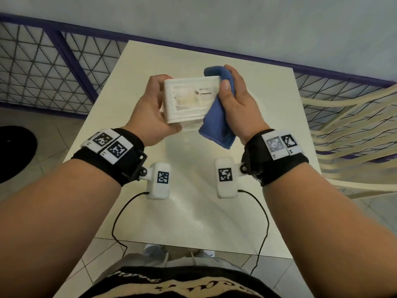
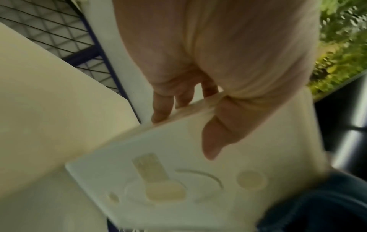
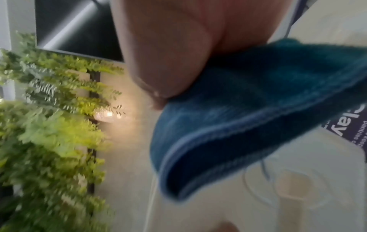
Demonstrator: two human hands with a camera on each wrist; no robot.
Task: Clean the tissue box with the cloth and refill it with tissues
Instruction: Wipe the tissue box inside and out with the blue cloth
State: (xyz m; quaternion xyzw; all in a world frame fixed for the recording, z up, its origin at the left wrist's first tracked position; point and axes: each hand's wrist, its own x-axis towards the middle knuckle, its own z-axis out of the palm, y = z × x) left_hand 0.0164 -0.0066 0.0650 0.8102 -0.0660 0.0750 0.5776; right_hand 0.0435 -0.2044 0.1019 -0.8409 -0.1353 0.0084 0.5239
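A person holds a white tissue box [image 1: 189,102] in mid-air above a white table [image 1: 193,211], approx. frame centre in the head view. The left hand [image 1: 150,110] grips the box's 9 o'clock end, thumb curled on the near face and fingers [image 2: 161,108] wrapped over the far edge. The right hand [image 1: 238,106] pinches a blue cloth [image 1: 217,125] against the box's 3 o'clock end, thumb pressing the fabric on; the cloth's loose tail hangs toward 6 o'clock. The face turned to the camera carries a window or label w/ pale contents behind it; no spare tissues are visible. Judging by the one-handed hold, the box looks light, rigid plastic, prob. smooth and a bit slippery, so gripping across opposite faces at one end seems the safest hold while wiping. The cloth is soft and limp, best bunched in the fingers. A cream slatted chair [image 1: 352,130] stands at 3 o'clock beside the table.
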